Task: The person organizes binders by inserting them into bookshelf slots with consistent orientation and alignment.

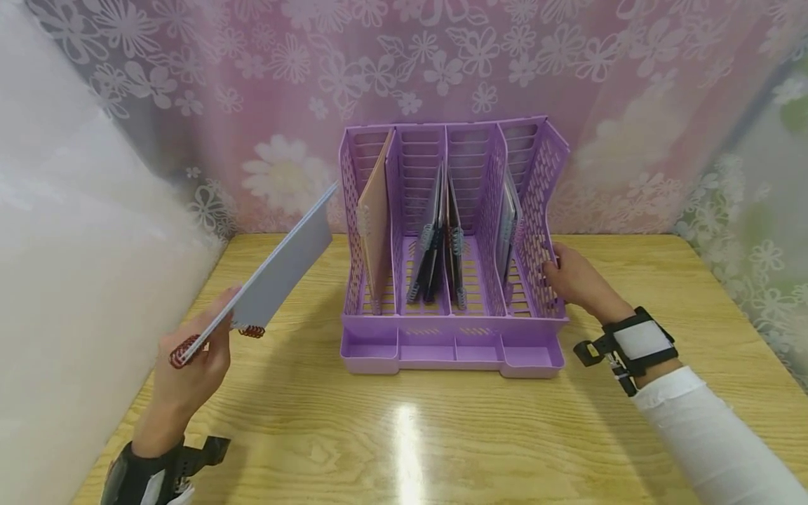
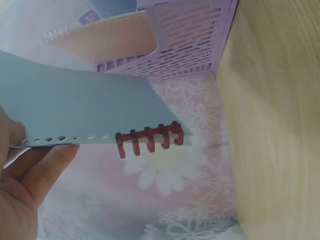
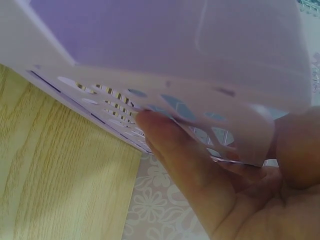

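Observation:
My left hand [image 1: 192, 368] pinches a light blue loose-leaf notebook [image 1: 287, 263] at its bound edge, left of the organizer and raised off the table. Red binder rings [image 2: 150, 140] show at that edge, with punched holes beside my fingers. A purple file organizer [image 1: 451, 361] stands upright on the table. On its right side wall my right hand [image 1: 583, 284] grips the perforated panel. Up close, the right thumb [image 3: 172, 140] lies against the openings in the wall. A tan notebook [image 1: 375, 231] leans in the leftmost slot.
Dark spiral notebooks [image 1: 429, 252] lean in the middle slots, and thin ones with pale covers [image 1: 507, 231] stand in the right slot. Low compartments run along the organizer's front. Behind the wooden table [image 1: 303, 428] hangs a floral curtain [image 1: 284, 91].

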`<control>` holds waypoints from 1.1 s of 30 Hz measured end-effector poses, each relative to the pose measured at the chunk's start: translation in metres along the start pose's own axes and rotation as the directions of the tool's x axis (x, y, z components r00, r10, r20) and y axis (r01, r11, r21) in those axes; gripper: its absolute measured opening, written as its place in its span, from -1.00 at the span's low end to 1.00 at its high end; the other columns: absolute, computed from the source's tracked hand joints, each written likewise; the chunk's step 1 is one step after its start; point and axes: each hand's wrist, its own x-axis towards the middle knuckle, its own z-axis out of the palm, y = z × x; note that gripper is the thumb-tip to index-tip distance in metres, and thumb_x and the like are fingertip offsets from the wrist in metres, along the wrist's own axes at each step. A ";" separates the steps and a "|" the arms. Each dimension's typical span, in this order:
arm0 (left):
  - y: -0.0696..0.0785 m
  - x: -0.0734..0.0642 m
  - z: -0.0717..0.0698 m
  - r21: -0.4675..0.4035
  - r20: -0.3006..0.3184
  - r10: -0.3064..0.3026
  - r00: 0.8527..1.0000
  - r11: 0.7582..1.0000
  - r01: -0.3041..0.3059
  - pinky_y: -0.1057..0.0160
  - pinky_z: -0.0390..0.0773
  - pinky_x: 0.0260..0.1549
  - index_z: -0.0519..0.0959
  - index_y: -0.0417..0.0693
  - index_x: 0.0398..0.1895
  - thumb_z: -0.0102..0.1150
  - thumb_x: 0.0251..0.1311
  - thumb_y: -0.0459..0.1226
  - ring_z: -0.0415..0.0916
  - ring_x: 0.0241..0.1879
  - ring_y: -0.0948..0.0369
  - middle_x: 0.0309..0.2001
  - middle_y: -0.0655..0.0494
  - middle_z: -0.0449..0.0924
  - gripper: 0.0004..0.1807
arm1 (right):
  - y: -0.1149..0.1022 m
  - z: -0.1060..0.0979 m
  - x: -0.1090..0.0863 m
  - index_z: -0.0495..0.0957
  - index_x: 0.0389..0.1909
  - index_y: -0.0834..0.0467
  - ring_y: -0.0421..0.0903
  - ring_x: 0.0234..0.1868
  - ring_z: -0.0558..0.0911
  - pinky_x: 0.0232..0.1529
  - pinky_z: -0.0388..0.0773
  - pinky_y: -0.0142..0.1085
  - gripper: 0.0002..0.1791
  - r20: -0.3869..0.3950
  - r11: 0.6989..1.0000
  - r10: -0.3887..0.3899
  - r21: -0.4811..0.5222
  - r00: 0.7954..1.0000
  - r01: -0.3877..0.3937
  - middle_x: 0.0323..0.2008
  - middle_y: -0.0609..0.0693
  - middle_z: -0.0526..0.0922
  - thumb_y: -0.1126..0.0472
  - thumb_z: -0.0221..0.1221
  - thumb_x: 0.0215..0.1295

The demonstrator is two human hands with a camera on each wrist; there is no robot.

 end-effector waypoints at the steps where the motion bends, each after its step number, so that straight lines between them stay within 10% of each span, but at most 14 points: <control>1: 0.003 0.003 0.001 -0.021 -0.024 0.032 0.999 0.999 -0.032 0.45 0.22 -0.71 0.60 -0.31 -0.01 -0.05 0.38 -0.25 0.53 -0.46 0.35 -0.29 -0.23 0.67 -0.66 | 0.000 0.000 0.000 0.05 0.35 0.45 0.22 -0.14 0.56 -0.46 0.63 -0.15 -0.47 0.000 1.000 -0.001 0.002 1.000 0.001 -0.04 0.45 0.44 0.25 -0.24 0.46; 8: 0.026 0.014 0.008 -0.042 -0.114 0.165 0.980 0.985 -0.170 0.54 0.41 -0.41 0.61 -0.32 -0.05 -0.09 0.31 -0.26 0.46 -0.05 0.54 -0.27 -0.21 0.67 -0.63 | -0.001 -0.001 0.000 0.05 0.36 0.43 0.23 -0.14 0.57 -0.45 0.64 -0.14 -0.47 0.002 1.000 -0.003 0.003 1.000 0.003 -0.01 0.46 0.43 0.25 -0.24 0.46; 15: 0.035 0.016 0.012 -0.008 -0.054 0.225 0.973 0.974 -0.226 0.51 0.34 0.07 0.55 -0.31 0.06 -0.12 0.46 -0.14 0.40 0.12 0.41 -0.14 -0.24 0.63 -0.58 | 0.001 -0.002 0.000 0.03 0.37 0.43 0.26 -0.11 0.56 -0.43 0.64 -0.11 -0.46 0.008 1.000 -0.006 0.018 1.000 0.006 0.02 0.48 0.41 0.26 -0.24 0.46; 28: 0.045 0.026 0.020 -0.047 -0.094 0.231 0.968 0.971 -0.236 0.58 0.36 -0.02 0.56 -0.30 0.05 -0.11 0.45 -0.06 0.45 0.06 0.39 -0.14 -0.21 0.64 -0.52 | 0.000 -0.002 0.000 0.04 0.36 0.44 0.22 -0.15 0.57 -0.44 0.64 -0.14 -0.47 0.002 1.000 -0.013 0.020 1.000 0.013 -0.01 0.46 0.43 0.26 -0.24 0.46; 33: 0.050 0.033 0.029 -0.124 -0.147 0.203 0.968 0.967 -0.221 0.50 0.46 -0.35 0.60 -0.33 -0.03 -0.05 0.36 -0.19 0.55 -0.09 0.37 -0.22 -0.18 0.67 -0.61 | 0.001 -0.001 -0.002 0.05 0.36 0.43 0.17 -0.20 0.57 -0.46 0.62 -0.17 -0.47 -0.002 0.999 -0.015 0.029 1.000 0.015 -0.03 0.45 0.44 0.25 -0.24 0.46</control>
